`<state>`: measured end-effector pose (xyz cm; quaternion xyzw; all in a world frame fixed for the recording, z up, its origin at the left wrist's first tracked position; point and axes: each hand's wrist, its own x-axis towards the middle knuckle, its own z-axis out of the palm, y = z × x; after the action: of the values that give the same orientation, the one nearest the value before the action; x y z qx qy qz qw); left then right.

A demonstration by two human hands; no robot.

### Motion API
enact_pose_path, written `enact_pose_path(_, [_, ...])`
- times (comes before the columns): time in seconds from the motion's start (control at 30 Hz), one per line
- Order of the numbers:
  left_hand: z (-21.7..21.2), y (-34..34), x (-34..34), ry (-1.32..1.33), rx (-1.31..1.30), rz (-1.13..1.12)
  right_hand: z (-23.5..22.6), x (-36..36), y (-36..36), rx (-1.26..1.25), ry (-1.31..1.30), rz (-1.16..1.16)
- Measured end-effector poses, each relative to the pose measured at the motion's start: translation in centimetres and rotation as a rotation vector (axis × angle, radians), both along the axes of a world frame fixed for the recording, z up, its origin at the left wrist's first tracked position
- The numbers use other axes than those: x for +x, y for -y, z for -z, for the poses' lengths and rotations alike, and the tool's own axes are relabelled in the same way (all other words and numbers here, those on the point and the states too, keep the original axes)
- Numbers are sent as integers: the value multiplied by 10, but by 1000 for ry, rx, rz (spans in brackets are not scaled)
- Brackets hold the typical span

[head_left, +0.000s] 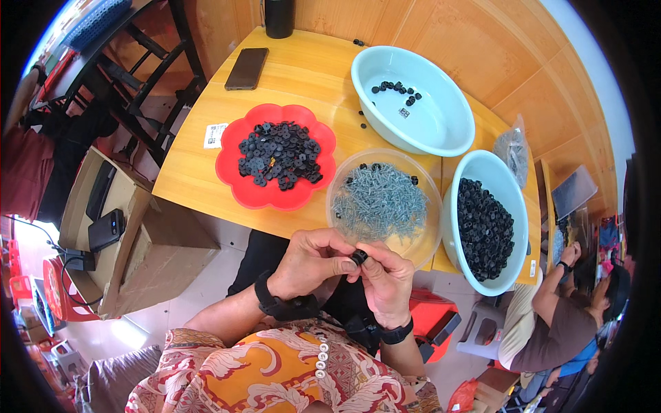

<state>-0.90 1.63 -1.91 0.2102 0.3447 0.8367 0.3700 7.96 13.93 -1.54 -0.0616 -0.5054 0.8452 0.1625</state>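
My left hand (311, 260) and my right hand (387, 277) meet just below the table's front edge, fingertips pinched together on one small black round part (359, 257). Directly above them stands a clear plastic bowl (429, 237) holding a heap of silvery screws (380, 200). To its left a red flower-shaped plate (237, 184) carries a pile of black washers (279, 153). On the right a pale blue basin (518, 227) is full of black round parts (485, 228). A second pale blue basin (441, 117) at the back holds only a few black pieces (396, 88).
A dark phone (246, 67) and a black cylinder (279, 16) lie at the table's far end, a clear bag (513, 148) at its right. A cardboard box (148, 248) with dark devices stands on the floor to the left. Another person (558, 303) sits at the lower right.
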Motion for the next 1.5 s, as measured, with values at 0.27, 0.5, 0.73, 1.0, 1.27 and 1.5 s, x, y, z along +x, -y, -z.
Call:
enact_pose_path(0.27, [8, -2, 2, 112, 72, 5, 1, -2, 2, 74, -10, 25])
enact_pose_path(0.5, [10, -6, -1, 132, 149, 31, -1, -3, 5, 76, -19, 51])
enact_pose_path(0.73, [13, -11, -1, 170, 209, 10, -3, -4, 9, 190, -15, 109])
enact_pose_path(1.0, [12, -10, -10, 168, 222, 62, -4, -9, 18, 36, -4, 136])
enact_pose_path(1.27, [10, -13, -7, 99, 228, -4, -4, -10, 21, 1, -38, 165])
enact_pose_path(1.5, [9, -15, -4, 66, 276, -29, -8, -7, 25, 35, -47, 185])
